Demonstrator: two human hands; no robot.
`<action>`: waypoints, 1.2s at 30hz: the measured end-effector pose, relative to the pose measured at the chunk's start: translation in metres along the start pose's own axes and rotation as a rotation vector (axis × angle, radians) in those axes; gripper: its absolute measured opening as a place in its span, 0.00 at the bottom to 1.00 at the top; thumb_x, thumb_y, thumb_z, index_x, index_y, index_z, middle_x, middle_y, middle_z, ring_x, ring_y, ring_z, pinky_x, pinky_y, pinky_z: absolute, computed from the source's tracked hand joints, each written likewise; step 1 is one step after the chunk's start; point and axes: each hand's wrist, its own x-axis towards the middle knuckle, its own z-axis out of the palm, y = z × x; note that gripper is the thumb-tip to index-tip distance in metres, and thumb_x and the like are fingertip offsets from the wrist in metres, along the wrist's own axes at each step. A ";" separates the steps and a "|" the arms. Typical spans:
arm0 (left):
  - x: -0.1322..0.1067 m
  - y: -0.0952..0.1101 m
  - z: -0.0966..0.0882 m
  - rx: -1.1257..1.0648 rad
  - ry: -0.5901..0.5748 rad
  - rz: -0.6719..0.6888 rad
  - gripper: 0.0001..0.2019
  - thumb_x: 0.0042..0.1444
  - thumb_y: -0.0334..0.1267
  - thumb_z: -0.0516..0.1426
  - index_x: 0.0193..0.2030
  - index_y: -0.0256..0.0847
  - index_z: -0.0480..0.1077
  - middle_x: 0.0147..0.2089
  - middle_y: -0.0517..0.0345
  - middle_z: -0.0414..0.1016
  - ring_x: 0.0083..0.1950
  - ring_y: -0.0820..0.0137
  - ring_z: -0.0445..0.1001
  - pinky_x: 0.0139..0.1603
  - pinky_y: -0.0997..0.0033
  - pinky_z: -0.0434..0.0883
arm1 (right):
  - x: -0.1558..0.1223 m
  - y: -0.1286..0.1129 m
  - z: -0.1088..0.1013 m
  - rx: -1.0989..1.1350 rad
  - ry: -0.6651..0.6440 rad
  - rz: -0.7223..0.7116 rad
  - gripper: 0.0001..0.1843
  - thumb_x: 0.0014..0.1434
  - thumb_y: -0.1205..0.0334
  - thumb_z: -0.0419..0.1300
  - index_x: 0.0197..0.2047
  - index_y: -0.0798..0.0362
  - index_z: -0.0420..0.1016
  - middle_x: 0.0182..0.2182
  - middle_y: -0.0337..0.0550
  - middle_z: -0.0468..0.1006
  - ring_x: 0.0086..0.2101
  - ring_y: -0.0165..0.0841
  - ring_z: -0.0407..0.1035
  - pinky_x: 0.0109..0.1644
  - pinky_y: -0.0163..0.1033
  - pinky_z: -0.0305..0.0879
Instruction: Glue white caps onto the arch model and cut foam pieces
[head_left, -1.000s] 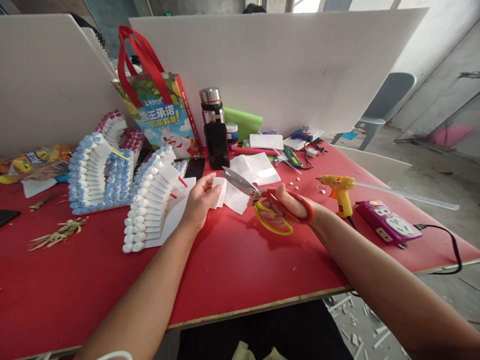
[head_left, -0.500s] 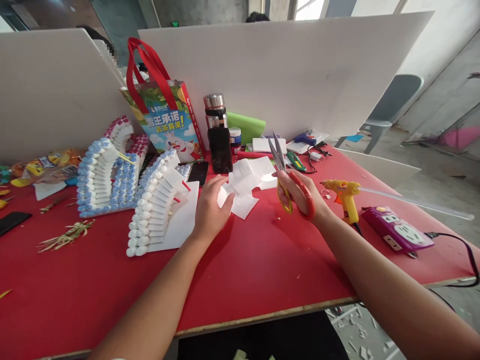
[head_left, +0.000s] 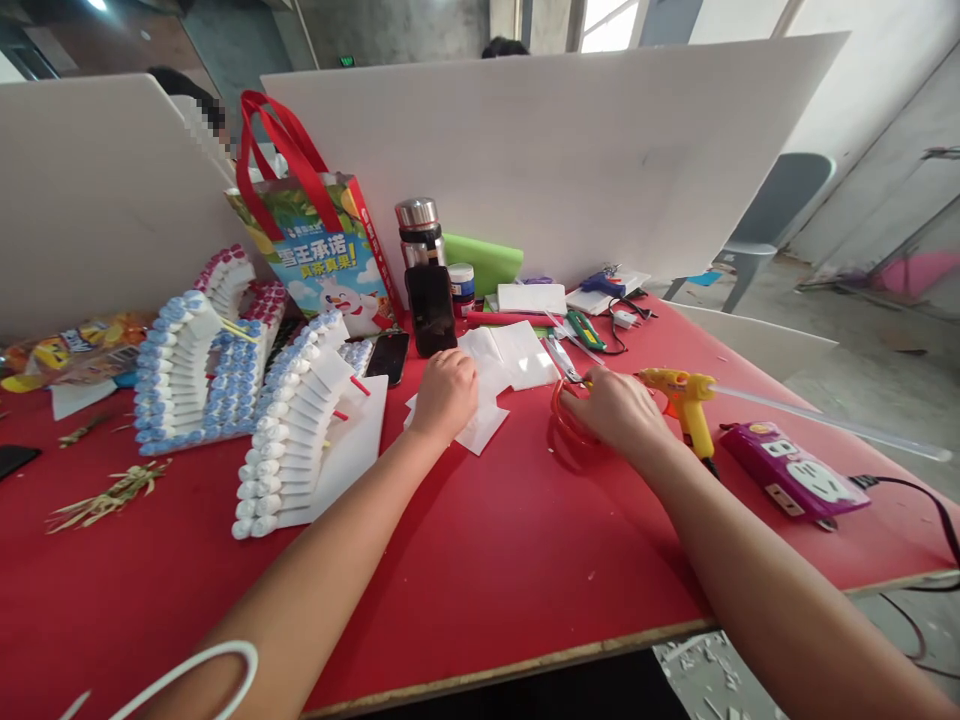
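Observation:
My left hand (head_left: 446,392) rests knuckles-up on a small heap of white foam pieces (head_left: 517,355) in the middle of the red table (head_left: 480,560). Its fingers are curled down onto one piece, which they mostly hide. My right hand (head_left: 616,412) lies low on the table to the right, closed over the red-handled scissors (head_left: 561,362). The scissors lie flat, blades together and pointing away from me.
A yellow glue gun (head_left: 686,395) and a purple power strip (head_left: 791,470) sit right of my right hand. Two white stepped models (head_left: 300,420) edged with beads stand at left. A gift bag (head_left: 322,250), a flask (head_left: 420,230) and phones back onto white partition boards (head_left: 600,160).
My right hand has lowered the scissors from upright in the air down flat onto the table. My left hand has turned palm-down onto the white pieces.

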 end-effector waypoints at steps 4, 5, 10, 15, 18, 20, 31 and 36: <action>-0.002 0.005 -0.011 0.004 0.032 -0.039 0.05 0.59 0.37 0.57 0.41 0.40 0.70 0.44 0.44 0.76 0.52 0.53 0.72 0.54 0.55 0.67 | 0.001 0.001 -0.001 -0.097 -0.043 0.010 0.19 0.58 0.51 0.54 0.39 0.58 0.77 0.32 0.58 0.79 0.36 0.49 0.74 0.30 0.42 0.59; -0.002 0.008 -0.011 0.018 -0.011 -0.032 0.13 0.56 0.43 0.61 0.44 0.39 0.70 0.46 0.42 0.76 0.53 0.51 0.72 0.54 0.54 0.67 | 0.002 0.001 0.000 -0.131 -0.053 0.013 0.19 0.58 0.51 0.54 0.39 0.58 0.77 0.32 0.59 0.79 0.36 0.49 0.75 0.30 0.43 0.59; -0.009 0.021 0.002 0.126 -0.134 -0.008 0.13 0.57 0.33 0.58 0.49 0.36 0.70 0.39 0.42 0.79 0.43 0.54 0.77 0.58 0.51 0.65 | 0.001 -0.001 0.003 -0.271 -0.103 -0.051 0.23 0.59 0.50 0.54 0.43 0.61 0.77 0.35 0.61 0.79 0.37 0.50 0.76 0.32 0.43 0.63; -0.011 0.010 -0.004 0.194 -0.043 0.048 0.16 0.53 0.18 0.48 0.37 0.37 0.73 0.24 0.53 0.75 0.29 0.63 0.76 0.61 0.56 0.65 | -0.007 -0.012 -0.018 -0.385 -0.207 -0.134 0.22 0.62 0.47 0.55 0.39 0.58 0.78 0.34 0.57 0.79 0.38 0.49 0.76 0.34 0.44 0.66; -0.012 0.005 -0.026 0.201 0.102 0.079 0.17 0.56 0.20 0.48 0.40 0.37 0.75 0.26 0.54 0.77 0.31 0.65 0.77 0.62 0.57 0.66 | -0.007 -0.032 -0.026 -0.398 -0.149 -0.216 0.23 0.64 0.46 0.54 0.42 0.59 0.77 0.37 0.57 0.79 0.40 0.48 0.75 0.35 0.44 0.67; -0.016 0.006 -0.043 0.173 0.212 0.116 0.17 0.58 0.22 0.48 0.47 0.34 0.74 0.35 0.49 0.81 0.40 0.63 0.80 0.63 0.56 0.66 | -0.004 -0.048 -0.019 -0.342 -0.031 -0.279 0.22 0.65 0.47 0.55 0.46 0.60 0.74 0.40 0.57 0.78 0.40 0.46 0.75 0.36 0.43 0.66; -0.069 0.037 -0.045 -0.051 -0.086 0.137 0.14 0.60 0.46 0.57 0.26 0.40 0.72 0.26 0.54 0.76 0.32 0.63 0.75 0.62 0.45 0.65 | 0.033 -0.068 0.056 -0.129 0.242 -0.478 0.18 0.69 0.61 0.46 0.40 0.55 0.77 0.38 0.53 0.77 0.37 0.42 0.72 0.38 0.41 0.60; -0.075 0.036 -0.031 -0.193 -0.082 0.122 0.11 0.63 0.41 0.56 0.34 0.39 0.75 0.34 0.53 0.80 0.37 0.64 0.77 0.64 0.50 0.63 | 0.046 -0.050 0.037 0.575 0.386 -0.374 0.19 0.67 0.53 0.52 0.30 0.54 0.76 0.30 0.43 0.77 0.31 0.33 0.69 0.35 0.36 0.59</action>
